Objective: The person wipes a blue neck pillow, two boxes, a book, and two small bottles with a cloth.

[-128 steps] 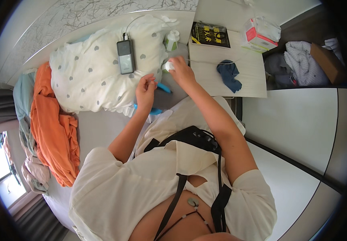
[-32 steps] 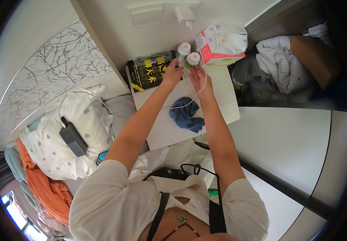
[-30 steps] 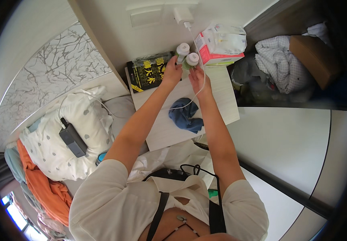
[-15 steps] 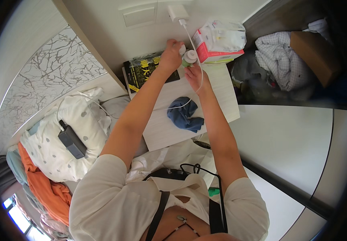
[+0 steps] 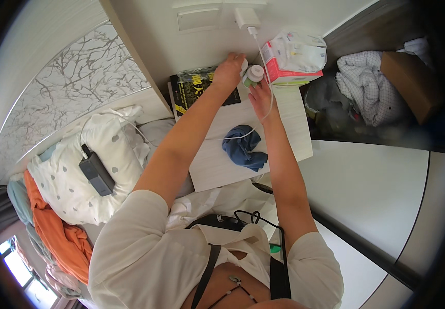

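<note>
My left hand (image 5: pixel 227 72) is at the back of the small table, fingers curled round a white bottle (image 5: pixel 244 66) that it mostly hides. Close beside it stands a green-and-white bottle (image 5: pixel 254 75) with a white cap. My right hand (image 5: pixel 260 101) is just on the near side of that bottle, fingers stretched out and apart, tips at or touching its lower part. A white charging cable (image 5: pixel 270 88) runs down over the right hand. Under my left wrist lies a black book (image 5: pixel 189 96) with yellow lettering.
A crumpled blue cloth (image 5: pixel 243 148) lies on the pale tabletop (image 5: pixel 207 172). Right of the bottles, a pink-and-white box (image 5: pixel 290 77) carries a white soft pack (image 5: pixel 301 51). A charger (image 5: pixel 246 18) is plugged into the wall. A dark power bank (image 5: pixel 97 172) rests on the pillow (image 5: pixel 60 177).
The whole view has shifted, moving the scene slightly right and down. My right hand's fingers look more spread and a little lower against the green-and-white bottle. My left hand stays at the white bottle.
</note>
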A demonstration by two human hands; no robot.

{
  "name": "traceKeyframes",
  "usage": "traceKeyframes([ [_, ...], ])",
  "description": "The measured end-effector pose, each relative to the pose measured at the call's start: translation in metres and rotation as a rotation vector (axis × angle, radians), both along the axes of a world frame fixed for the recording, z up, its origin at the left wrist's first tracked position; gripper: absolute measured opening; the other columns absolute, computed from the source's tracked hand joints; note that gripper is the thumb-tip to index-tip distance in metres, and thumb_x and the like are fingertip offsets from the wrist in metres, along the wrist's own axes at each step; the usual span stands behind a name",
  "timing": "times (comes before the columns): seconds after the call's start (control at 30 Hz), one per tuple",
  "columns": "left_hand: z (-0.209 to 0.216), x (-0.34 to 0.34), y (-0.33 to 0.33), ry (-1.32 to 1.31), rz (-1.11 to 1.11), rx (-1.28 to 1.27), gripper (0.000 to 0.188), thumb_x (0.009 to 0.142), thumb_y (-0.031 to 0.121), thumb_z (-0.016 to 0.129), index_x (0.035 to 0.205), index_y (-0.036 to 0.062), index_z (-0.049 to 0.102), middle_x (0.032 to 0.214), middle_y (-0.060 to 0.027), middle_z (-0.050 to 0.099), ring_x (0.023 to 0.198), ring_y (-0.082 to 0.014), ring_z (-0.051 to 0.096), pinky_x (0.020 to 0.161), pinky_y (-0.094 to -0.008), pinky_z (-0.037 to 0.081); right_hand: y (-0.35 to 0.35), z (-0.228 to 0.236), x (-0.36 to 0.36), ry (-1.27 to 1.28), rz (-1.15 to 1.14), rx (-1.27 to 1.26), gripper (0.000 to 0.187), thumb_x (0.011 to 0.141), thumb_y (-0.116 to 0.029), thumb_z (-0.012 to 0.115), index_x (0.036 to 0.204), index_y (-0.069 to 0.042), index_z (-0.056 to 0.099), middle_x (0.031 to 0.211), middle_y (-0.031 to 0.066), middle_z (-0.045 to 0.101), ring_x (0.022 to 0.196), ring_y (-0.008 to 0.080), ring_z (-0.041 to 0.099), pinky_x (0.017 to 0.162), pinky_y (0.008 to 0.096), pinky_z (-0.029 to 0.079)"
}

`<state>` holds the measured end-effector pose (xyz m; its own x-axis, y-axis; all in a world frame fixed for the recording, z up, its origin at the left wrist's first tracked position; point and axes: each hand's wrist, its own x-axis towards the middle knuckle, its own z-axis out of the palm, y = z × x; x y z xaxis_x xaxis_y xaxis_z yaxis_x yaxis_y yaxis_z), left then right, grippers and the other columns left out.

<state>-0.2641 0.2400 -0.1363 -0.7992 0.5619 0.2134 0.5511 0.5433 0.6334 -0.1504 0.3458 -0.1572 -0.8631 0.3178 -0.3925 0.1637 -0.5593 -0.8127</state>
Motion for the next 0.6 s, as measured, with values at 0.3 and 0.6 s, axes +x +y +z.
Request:
traceKeyframes([
  [0.3, 0.014, -0.001, 0.001, 0.075, 0.028, -0.067, 0.041, 0.071, -0.001, 0.057, 0.11, 0.0086, 0.048, 0.108, -0.017, 0.048, 0.091, -0.0343, 0.058, 0.074, -0.0402, 0.051, 0.008, -0.012, -0.003, 0.011, -0.006, -0.017, 0.057, 0.087, -0.027, 0.049, 0.139, -0.021, 0.024, 0.134, -0.0048, 0.035, 0.122, 0.0137, 0.034, 0.101, 0.0316, 0.022],
  [0.6, 0.025, -0.01, 0.006, 0.071, -0.039, -0.201, 0.035, 0.071, -0.001, 0.056, 0.105, 0.0039, 0.051, 0.105, -0.0193, 0.05, 0.094, -0.0347, 0.057, 0.076, -0.0386, 0.051, 0.007, -0.008, -0.012, 0.017, -0.001, -0.019, 0.06, 0.084, -0.022, 0.054, 0.137, -0.022, 0.025, 0.128, -0.0044, 0.04, 0.117, 0.014, 0.038, 0.102, 0.0349, 0.021],
])
